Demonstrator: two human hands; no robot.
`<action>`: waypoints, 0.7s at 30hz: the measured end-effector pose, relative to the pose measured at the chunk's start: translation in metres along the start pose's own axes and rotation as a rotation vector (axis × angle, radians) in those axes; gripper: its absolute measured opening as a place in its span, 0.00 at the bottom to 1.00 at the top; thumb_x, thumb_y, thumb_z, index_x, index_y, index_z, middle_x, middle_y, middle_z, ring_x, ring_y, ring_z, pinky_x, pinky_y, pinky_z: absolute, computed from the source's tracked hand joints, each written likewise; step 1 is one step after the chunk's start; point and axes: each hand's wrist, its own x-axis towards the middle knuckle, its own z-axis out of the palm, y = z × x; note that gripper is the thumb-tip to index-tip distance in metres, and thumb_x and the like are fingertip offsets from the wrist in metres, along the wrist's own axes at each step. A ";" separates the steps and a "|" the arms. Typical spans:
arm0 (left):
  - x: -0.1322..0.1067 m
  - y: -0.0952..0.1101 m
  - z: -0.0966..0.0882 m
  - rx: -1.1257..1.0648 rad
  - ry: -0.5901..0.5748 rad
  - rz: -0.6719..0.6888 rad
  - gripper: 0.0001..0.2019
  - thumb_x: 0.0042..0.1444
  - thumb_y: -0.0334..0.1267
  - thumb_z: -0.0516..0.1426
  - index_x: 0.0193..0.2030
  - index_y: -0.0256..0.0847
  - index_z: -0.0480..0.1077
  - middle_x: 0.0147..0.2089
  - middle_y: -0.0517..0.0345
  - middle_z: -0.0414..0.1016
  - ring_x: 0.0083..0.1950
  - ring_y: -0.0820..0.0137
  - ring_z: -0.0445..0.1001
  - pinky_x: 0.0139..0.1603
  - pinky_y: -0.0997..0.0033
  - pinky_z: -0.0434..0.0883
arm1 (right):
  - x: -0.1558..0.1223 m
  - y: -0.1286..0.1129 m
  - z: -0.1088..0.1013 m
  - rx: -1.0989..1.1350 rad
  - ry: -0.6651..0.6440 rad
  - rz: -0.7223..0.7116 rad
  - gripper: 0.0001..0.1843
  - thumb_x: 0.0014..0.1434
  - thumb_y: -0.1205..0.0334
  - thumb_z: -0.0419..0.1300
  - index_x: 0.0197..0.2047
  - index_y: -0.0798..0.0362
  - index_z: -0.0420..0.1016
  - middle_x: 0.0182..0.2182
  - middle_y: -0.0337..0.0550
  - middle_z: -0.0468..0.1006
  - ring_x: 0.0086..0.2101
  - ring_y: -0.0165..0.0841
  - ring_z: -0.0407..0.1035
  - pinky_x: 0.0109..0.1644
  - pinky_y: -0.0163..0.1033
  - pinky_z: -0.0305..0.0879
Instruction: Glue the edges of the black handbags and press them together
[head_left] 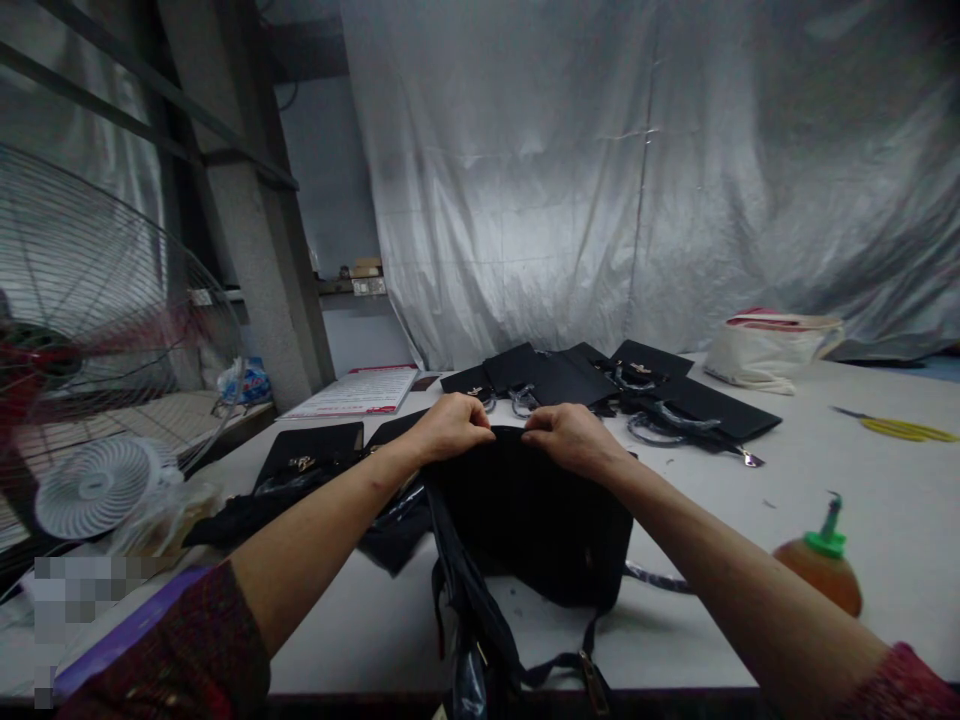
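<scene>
A black handbag (540, 520) stands upright at the front of the white table (885, 500), with its strap and a metal zipper pull hanging toward me. My left hand (450, 428) pinches the bag's top edge left of the middle. Just to the right, my right hand (574, 440) pinches the same edge, leaving a small gap between the two. Beyond them lie several flat black bag pieces (705, 405) with plastic-wrapped handles. Another black piece with a gold clasp (311, 450) rests left of my left forearm.
An orange bottle with a green nozzle (823, 570) stands right of my right forearm. Yellow-handled scissors (907, 429) and a whitish cloth bag (772, 350) lie farther back. Printed sheets (352, 390) are at back left. A small white fan (105, 487) and a large caged fan (97, 300) occupy the left.
</scene>
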 end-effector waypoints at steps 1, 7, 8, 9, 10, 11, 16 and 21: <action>0.000 0.000 0.000 0.003 0.002 -0.020 0.06 0.45 0.37 0.62 0.28 0.36 0.76 0.25 0.61 0.74 0.29 0.73 0.70 0.29 0.75 0.61 | 0.000 -0.001 0.000 -0.002 0.003 0.002 0.09 0.53 0.57 0.60 0.35 0.46 0.81 0.28 0.38 0.79 0.31 0.32 0.70 0.33 0.34 0.57; -0.002 0.001 -0.001 -0.023 0.032 -0.069 0.06 0.41 0.37 0.63 0.26 0.37 0.74 0.22 0.63 0.70 0.26 0.74 0.67 0.26 0.76 0.59 | -0.001 -0.006 -0.002 -0.017 0.008 0.035 0.09 0.52 0.58 0.60 0.34 0.46 0.81 0.27 0.38 0.78 0.31 0.33 0.70 0.33 0.34 0.57; -0.003 0.001 -0.001 -0.031 0.035 -0.075 0.06 0.41 0.37 0.64 0.26 0.37 0.74 0.22 0.64 0.70 0.26 0.74 0.67 0.26 0.76 0.59 | -0.001 -0.007 -0.002 -0.017 0.005 0.041 0.09 0.52 0.58 0.60 0.34 0.46 0.81 0.27 0.38 0.78 0.31 0.32 0.70 0.32 0.34 0.57; -0.003 0.001 -0.001 -0.035 0.036 -0.082 0.06 0.41 0.36 0.63 0.26 0.37 0.74 0.22 0.64 0.70 0.25 0.74 0.67 0.26 0.76 0.59 | -0.002 -0.007 -0.003 -0.017 0.002 0.046 0.08 0.52 0.58 0.60 0.34 0.46 0.81 0.27 0.38 0.78 0.31 0.32 0.70 0.32 0.34 0.57; -0.003 0.000 -0.001 -0.037 0.038 -0.091 0.05 0.41 0.36 0.63 0.26 0.37 0.74 0.22 0.63 0.70 0.25 0.74 0.67 0.26 0.76 0.60 | -0.002 -0.008 -0.003 -0.017 -0.001 0.050 0.08 0.52 0.58 0.60 0.34 0.45 0.81 0.27 0.38 0.78 0.30 0.32 0.70 0.32 0.34 0.57; -0.003 0.000 -0.002 -0.034 0.041 -0.099 0.04 0.41 0.35 0.63 0.26 0.37 0.74 0.22 0.63 0.70 0.25 0.74 0.67 0.26 0.76 0.60 | -0.002 -0.008 -0.003 -0.017 -0.003 0.052 0.08 0.52 0.58 0.60 0.34 0.45 0.81 0.27 0.38 0.78 0.30 0.32 0.70 0.32 0.34 0.57; -0.002 0.002 -0.002 -0.001 0.034 -0.110 0.03 0.42 0.33 0.62 0.26 0.36 0.74 0.23 0.62 0.71 0.26 0.74 0.67 0.26 0.76 0.60 | 0.001 -0.009 -0.002 -0.046 0.004 0.061 0.08 0.52 0.57 0.61 0.34 0.47 0.81 0.28 0.40 0.79 0.31 0.34 0.71 0.32 0.34 0.57; -0.003 0.003 -0.001 0.033 0.048 -0.092 0.03 0.44 0.32 0.61 0.27 0.36 0.75 0.24 0.60 0.73 0.28 0.72 0.69 0.28 0.75 0.61 | 0.012 -0.013 0.002 -0.029 -0.018 -0.034 0.12 0.53 0.59 0.61 0.41 0.44 0.81 0.36 0.38 0.81 0.36 0.33 0.73 0.37 0.33 0.61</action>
